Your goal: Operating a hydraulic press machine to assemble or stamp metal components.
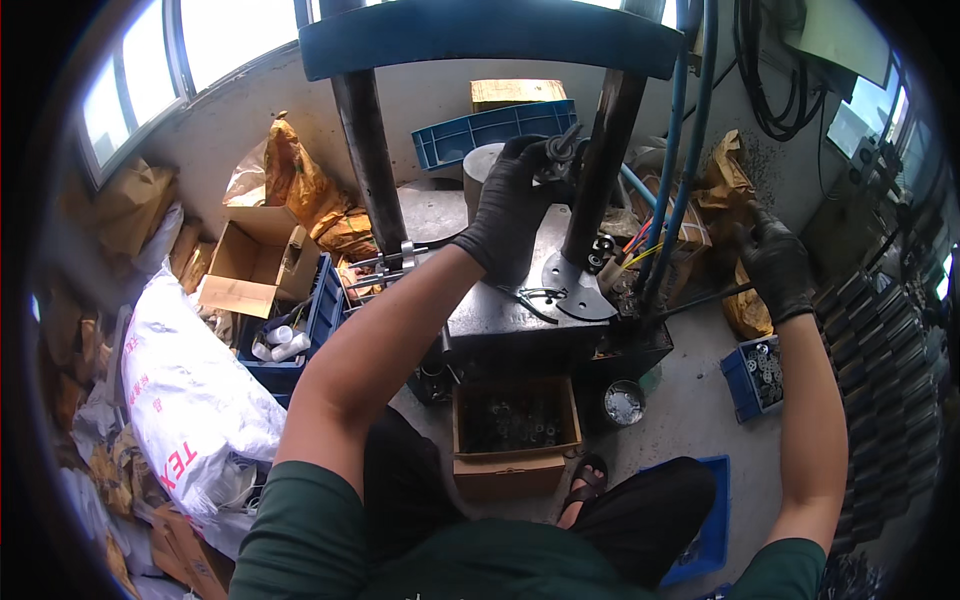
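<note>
Pinching a small dark metal fitting (562, 152) between gloved fingertips, the left hand (510, 210) holds it above the grey steel press bed (500, 310), beside the black column (598, 170). Farther right, the right hand (775, 265) is wrapped around a thin dark lever rod (700, 298), above a blue plastic bin of metal washers (755, 375).

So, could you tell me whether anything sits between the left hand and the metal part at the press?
Nothing visible does. The gloved left hand is already on the dark metal part, beside the press's right column. The right hand grips a thin lever off to the side.
</note>
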Tool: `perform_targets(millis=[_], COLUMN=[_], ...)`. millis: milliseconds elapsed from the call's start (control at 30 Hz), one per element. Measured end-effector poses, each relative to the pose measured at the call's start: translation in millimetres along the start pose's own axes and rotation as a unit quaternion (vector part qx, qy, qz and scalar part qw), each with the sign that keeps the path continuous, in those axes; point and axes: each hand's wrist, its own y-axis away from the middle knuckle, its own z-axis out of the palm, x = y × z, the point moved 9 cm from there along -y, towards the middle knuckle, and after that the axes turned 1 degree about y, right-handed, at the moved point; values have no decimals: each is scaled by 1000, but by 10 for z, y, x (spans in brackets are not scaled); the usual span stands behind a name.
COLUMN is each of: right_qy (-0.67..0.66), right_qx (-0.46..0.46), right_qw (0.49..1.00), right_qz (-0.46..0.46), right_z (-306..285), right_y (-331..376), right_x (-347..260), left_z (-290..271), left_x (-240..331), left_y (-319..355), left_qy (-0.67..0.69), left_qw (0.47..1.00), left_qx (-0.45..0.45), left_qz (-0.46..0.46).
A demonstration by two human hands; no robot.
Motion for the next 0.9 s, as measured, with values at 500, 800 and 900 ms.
perform_targets(millis=[500,800,900], right_qy=[-739,-714,-730], right_qx=[-359,-475,-506], right_qw=[539,415,378], right_qz=[185,303,261], right_z=[903,2156,2289], right_y=[2136,2667,2655], right_x=[-1914,-1917,-1984], left_z=[232,542,640], left_x=[1194,266,-57], left_y=[2189,2521,2566], left_qy=[-136,18,33], left_qw=[942,949,937], left_qx=[-241,-306,-334], left_qz=[190,-68,-97])
